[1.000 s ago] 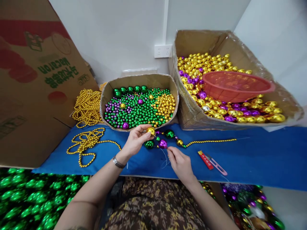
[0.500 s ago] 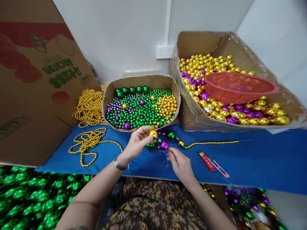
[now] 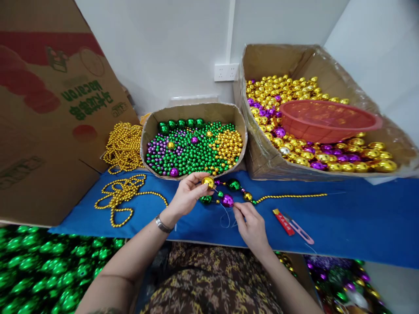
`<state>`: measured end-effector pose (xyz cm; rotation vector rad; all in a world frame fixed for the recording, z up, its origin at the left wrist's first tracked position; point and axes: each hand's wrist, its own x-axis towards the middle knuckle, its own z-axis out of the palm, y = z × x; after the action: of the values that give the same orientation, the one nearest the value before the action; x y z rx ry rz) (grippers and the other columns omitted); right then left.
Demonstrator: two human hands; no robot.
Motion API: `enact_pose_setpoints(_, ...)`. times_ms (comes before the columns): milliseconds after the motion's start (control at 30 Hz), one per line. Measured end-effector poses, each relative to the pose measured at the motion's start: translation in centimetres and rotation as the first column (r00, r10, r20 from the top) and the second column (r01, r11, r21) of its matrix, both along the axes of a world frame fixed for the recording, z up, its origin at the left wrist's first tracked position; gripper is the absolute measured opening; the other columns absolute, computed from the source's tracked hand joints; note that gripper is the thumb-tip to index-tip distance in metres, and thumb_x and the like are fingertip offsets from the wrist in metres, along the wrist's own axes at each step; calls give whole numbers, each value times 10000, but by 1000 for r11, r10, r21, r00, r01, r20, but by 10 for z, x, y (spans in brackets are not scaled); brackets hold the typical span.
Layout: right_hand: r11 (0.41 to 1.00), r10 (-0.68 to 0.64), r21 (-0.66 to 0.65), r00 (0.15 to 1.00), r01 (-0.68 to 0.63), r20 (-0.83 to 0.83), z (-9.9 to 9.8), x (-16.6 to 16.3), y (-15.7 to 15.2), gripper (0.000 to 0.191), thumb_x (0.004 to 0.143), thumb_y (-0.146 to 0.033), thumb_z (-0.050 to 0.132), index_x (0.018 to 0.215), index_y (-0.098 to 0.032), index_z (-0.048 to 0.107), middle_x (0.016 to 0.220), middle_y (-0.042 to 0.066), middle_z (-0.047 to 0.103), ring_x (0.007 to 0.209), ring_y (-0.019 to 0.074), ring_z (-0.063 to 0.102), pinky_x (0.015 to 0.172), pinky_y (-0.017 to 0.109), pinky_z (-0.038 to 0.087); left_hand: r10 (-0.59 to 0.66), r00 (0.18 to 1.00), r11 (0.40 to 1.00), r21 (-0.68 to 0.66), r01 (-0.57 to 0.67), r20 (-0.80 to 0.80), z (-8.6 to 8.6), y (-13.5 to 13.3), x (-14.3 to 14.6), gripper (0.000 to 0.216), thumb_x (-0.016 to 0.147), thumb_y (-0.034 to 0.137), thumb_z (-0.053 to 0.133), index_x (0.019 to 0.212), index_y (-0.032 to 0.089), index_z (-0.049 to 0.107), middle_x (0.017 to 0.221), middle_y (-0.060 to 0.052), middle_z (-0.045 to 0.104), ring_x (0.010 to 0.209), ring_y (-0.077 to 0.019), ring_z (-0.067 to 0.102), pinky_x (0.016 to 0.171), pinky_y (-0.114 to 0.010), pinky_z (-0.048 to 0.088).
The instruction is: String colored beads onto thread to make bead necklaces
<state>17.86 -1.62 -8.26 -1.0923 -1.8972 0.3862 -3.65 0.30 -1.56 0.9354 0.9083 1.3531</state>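
Note:
My left hand [image 3: 191, 192] is closed on a large gold bead [image 3: 208, 182], pinched between thumb and fingers. With closed fingertips, my right hand [image 3: 249, 221] grips the near side of a purple bead [image 3: 227, 200]; whether a thread end is also in them I cannot tell. A small green bead [image 3: 220, 194] sits on the thread between the two. Loose thread [image 3: 225, 216] curls below. Behind my hands the string continues with a large green bead [image 3: 234, 185], a smaller gold bead [image 3: 248, 196] and a thin gold bead strand [image 3: 291, 196] stretching right.
On the blue cloth [image 3: 360, 222] lie pink thread snips [image 3: 303, 231], a red packet [image 3: 283, 222] and a coiled gold bead chain [image 3: 122, 192]. Behind stand a carton of small beads [image 3: 193, 174] and a larger carton [image 3: 262, 152] holding a red basket [image 3: 330, 122]. A tall box [image 3: 42, 131] borders the left.
My right hand has moved slightly right with the purple bead, widening its gap from the gold bead. My left hand stays almost still. The view has shifted slightly.

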Motion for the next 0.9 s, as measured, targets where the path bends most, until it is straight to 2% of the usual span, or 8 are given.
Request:
enact_pose_setpoints(333,999,16,-48,1000,-17,-14,6,-1,-3,184,970,-252,470,990,-195,645,849,55,654,770,166,655,740,275,531,-10,1000,1000,-4,10,7,2,1,0,334,740,258,779,1043,163,676,978,-71,690,842,-166,674,752,-317,604)
enact_pose_setpoints(900,999,26,-38,999,-27,-40,6,-1,-3,174,967,-242,480,989,-197,646,850,53,654,779,163,650,737,272,527,-4,1000,1000,-21,5,15,4,1,-1,350,728,269,791,1037,147,681,957,-79,703,842,-176,687,754,-319,608)
